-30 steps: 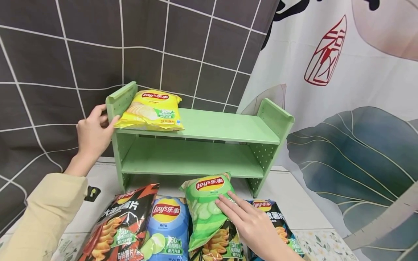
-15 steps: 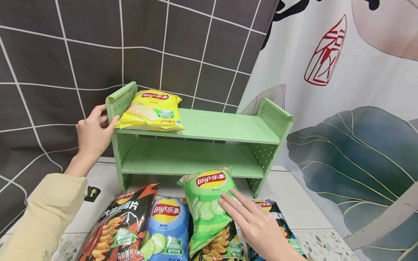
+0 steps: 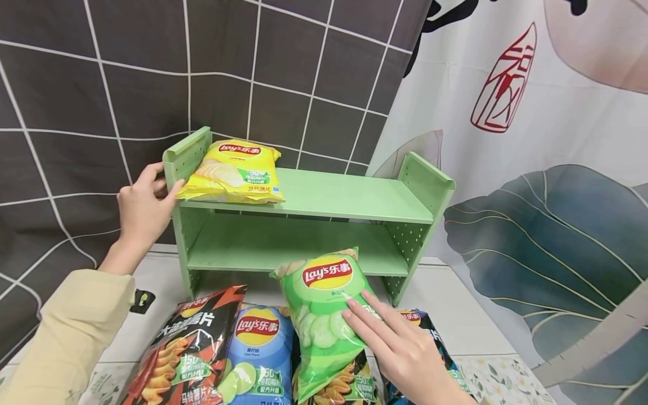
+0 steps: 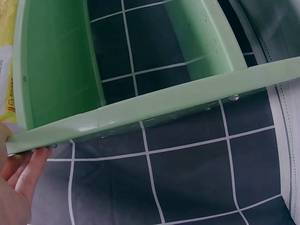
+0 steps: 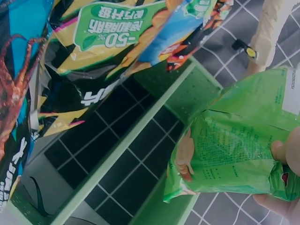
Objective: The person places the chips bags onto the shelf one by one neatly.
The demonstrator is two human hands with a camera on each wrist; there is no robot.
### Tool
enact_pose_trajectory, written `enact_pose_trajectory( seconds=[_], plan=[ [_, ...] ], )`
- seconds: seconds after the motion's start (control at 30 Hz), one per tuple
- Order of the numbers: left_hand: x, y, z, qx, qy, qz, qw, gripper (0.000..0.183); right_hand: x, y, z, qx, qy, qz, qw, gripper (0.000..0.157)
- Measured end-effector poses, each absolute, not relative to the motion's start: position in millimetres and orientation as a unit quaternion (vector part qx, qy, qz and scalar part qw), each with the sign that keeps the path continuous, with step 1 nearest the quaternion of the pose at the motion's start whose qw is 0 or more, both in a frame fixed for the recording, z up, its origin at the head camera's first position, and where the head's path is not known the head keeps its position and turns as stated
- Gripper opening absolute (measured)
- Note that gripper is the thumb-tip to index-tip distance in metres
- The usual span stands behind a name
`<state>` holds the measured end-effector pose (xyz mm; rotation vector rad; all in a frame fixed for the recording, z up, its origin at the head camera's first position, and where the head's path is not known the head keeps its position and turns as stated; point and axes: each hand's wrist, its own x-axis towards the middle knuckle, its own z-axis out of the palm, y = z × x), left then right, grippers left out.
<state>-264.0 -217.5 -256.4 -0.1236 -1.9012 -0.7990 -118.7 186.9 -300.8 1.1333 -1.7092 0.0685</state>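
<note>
My right hand (image 3: 405,354) grips a green Lay's chip bag (image 3: 319,326) by its right side, fingers flat on the printed front. In the right wrist view the thumb (image 5: 280,152) presses the back of this bag (image 5: 225,150). The bag is tilted, its upper end overlapping the front of the green shelf rack (image 3: 349,194). At the rack's left side panel, my left hand (image 3: 144,211) holds the upright edge between thumb and fingers; the left wrist view shows fingers (image 4: 32,173) behind that panel (image 4: 154,105). A yellow Lay's bag (image 3: 235,174) lies on the top shelf beside it.
In front of the rack lie a black-and-red chip bag (image 3: 184,343), a blue one (image 3: 258,349), a black-and-yellow one (image 3: 339,385) under the green bag, and a dark blue one (image 3: 435,337) partly behind my right hand. A dark gridded cloth (image 3: 304,67) hangs behind.
The green bag has risen a little, its upper end now higher against the lower shelf, and my right hand has moved with it. My left hand stays on the rack.
</note>
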Motion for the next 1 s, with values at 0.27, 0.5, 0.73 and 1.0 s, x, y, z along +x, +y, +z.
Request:
enact_pose_trajectory(
  seconds=[0.27, 0.5, 0.73, 1.0],
  plan=[
    [-264, -217, -257, -0.055, -0.79, -0.332, 0.512, 0.036, -117, 187, -291, 0.474, -0.686, 0.033, 0.551, 0.043],
    [-265, -217, -257, -0.056, -0.787, -0.332, 0.517, 0.035, -118, 191, -284, 0.485, -0.659, 0.038, 0.574, 0.043],
    [-265, -218, -257, -0.057, -0.79, -0.329, 0.515, 0.036, -119, 194, -279, 0.485, -0.646, 0.037, 0.588, 0.044],
    [-265, -218, -258, -0.056, -0.789, -0.331, 0.515, 0.036, -123, 192, -271, 0.48, -0.624, 0.044, 0.616, 0.038]
  ],
)
